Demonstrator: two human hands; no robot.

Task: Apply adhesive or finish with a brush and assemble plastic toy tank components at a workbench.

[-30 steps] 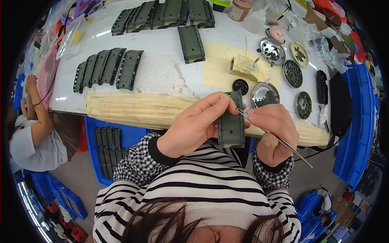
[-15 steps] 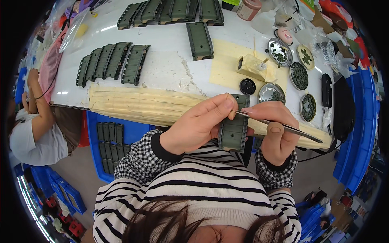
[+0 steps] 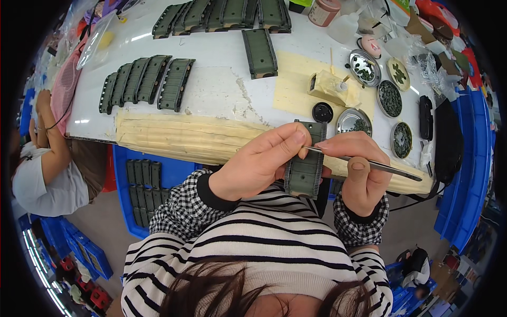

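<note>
Open surface beyond the left hand! Past the right hand, a metal dish and yellow block bar the way.

Left grip pinched, right grip curled just beside it

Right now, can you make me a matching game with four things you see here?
Things:
1. Tweezers
2. Long green piece
3. Jar
4. Bin with dark pieces inside

Matches:
A. Pinkish
B. Held in the right hand
C. Blue
D. Held in the left hand

Right pairs: 1-B, 2-D, 3-A, 4-C
</note>
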